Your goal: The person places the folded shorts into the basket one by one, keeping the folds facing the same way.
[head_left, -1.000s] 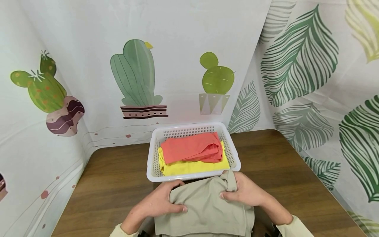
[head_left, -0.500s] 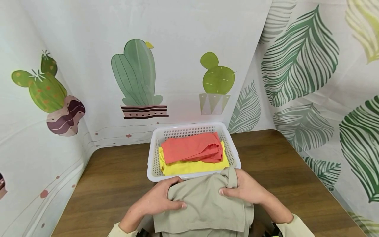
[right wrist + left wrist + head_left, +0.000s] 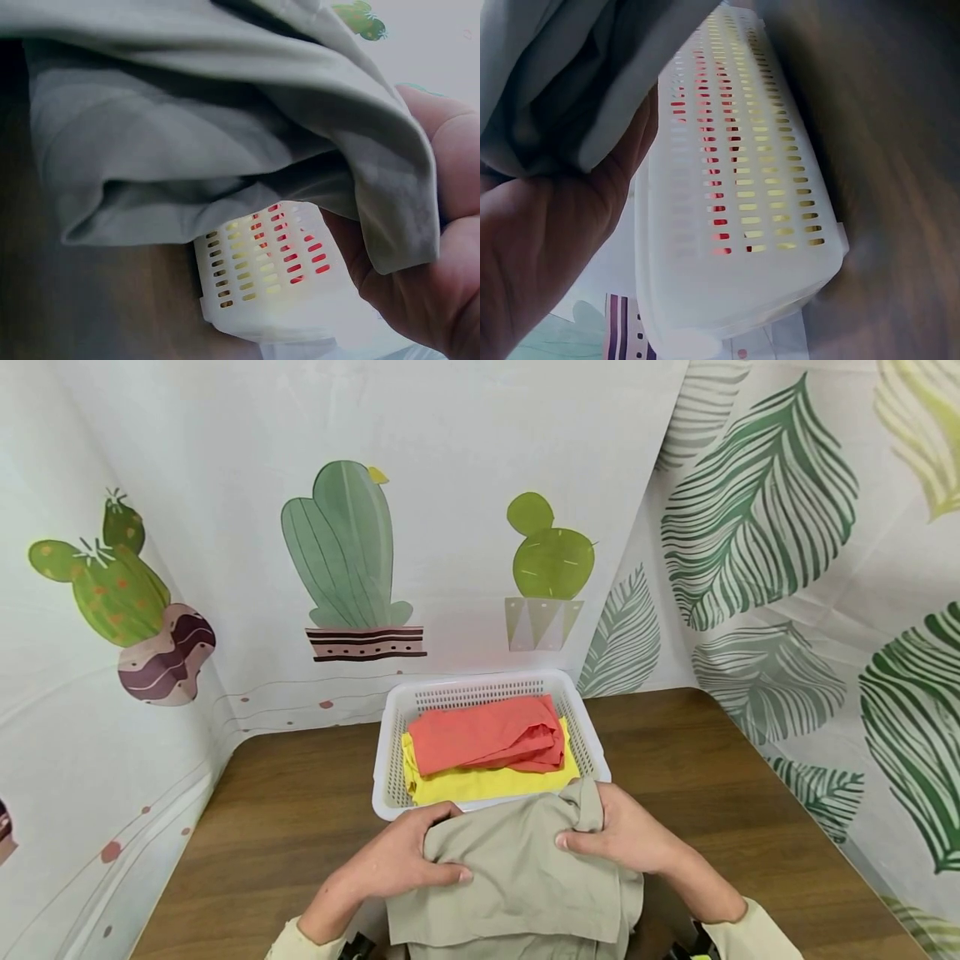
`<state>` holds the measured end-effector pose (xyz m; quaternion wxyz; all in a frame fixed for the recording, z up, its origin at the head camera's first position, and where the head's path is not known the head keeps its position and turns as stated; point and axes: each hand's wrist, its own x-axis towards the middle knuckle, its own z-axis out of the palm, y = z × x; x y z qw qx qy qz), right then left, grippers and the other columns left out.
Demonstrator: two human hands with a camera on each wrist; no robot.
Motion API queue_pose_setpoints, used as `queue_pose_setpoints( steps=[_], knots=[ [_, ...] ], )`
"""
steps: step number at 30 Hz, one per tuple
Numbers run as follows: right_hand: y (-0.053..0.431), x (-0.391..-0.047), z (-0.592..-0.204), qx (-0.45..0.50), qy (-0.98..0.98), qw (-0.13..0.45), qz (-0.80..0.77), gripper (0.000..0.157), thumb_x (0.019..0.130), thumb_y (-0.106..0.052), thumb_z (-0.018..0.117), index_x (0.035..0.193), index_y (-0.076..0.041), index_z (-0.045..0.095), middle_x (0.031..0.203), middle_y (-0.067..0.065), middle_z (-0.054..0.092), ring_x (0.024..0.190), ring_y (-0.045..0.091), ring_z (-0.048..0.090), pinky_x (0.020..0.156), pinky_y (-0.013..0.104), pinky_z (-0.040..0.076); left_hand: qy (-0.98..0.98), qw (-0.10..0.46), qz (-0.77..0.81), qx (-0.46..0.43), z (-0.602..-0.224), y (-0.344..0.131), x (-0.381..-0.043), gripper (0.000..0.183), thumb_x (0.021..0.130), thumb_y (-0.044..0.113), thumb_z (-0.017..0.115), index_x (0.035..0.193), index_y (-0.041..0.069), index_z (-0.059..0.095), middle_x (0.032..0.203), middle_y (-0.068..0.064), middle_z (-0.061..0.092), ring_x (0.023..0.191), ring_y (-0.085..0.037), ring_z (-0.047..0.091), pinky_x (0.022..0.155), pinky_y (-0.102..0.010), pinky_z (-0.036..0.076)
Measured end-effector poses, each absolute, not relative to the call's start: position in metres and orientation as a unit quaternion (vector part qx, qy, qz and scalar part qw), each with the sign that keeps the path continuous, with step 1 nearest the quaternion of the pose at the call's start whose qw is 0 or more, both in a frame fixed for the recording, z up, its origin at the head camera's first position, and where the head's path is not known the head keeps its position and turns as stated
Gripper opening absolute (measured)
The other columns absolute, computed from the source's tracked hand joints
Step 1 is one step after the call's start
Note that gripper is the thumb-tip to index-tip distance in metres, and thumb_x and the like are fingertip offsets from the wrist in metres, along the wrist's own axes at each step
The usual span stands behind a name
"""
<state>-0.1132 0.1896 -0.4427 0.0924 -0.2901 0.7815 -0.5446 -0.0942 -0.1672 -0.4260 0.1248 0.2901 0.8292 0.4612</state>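
Observation:
Both hands hold up a folded grey-beige garment (image 3: 517,877) in front of the basket; its exact kind cannot be told. At its left end my left hand (image 3: 405,852) grips the cloth, thumb on the near face and fingers behind. My right hand (image 3: 626,831) pinches the bunched upper right corner in the same way. In the right wrist view the cloth (image 3: 187,127) hangs in layered folds from the hand. Just beyond stands a white perforated plastic basket (image 3: 381,777), its near rim partly covered by the garment. Inside, a folded red cloth (image 3: 480,735) lies on a folded yellow cloth (image 3: 480,785).
A brown wooden table (image 3: 292,810) carries the basket near its back edge. Behind and beside it hang white fabric sheets (image 3: 465,485) printed with cacti and leaves. Dark straps (image 3: 358,947) sit at the wrists by the cream sleeves (image 3: 753,933).
The garment and both hands have risen slightly toward the basket, covering a little more of its near rim. Both grips stay the same, and the basket has not moved.

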Motion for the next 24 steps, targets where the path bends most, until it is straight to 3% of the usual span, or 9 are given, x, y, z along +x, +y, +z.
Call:
queue_pose_setpoints(
  steps=[9,16,24],
  knots=[
    [0.189,-0.116,-0.434,-0.272,0.802,0.084,-0.525,0.026,0.088,-0.021,0.089,0.109,-0.019,0.073,0.092,-0.003,0.074,0.086,0.010,0.067,0.078,0.029,0.058,0.839,0.128,0.442,0.291,-0.415,-0.168,-0.098,0.039,0.084,0.040,0.092,0.113,0.031,0.067,0.094,0.010,0.068,0.086,-0.009,0.064,0.081,-0.027,0.054],
    [0.187,-0.120,-0.426,-0.260,0.811,0.079,-0.519,0.024,0.087,-0.021,0.090,0.103,-0.016,0.072,0.086,-0.004,0.072,0.081,0.010,0.066,0.074,0.029,0.058,0.846,0.129,0.428,0.291,-0.406,-0.168,-0.103,0.039,0.083,0.041,0.092,0.112,0.032,0.067,0.094,0.010,0.069,0.086,-0.009,0.064,0.080,-0.028,0.055],
    [0.185,-0.122,-0.419,-0.256,0.802,0.085,-0.534,0.025,0.088,-0.020,0.090,0.106,-0.012,0.075,0.089,-0.001,0.074,0.084,0.012,0.069,0.076,0.029,0.059,0.849,0.139,0.426,0.279,-0.396,-0.169,-0.106,0.041,0.083,0.041,0.092,0.114,0.032,0.067,0.095,0.011,0.070,0.087,-0.010,0.066,0.081,-0.029,0.055]
  ],
)
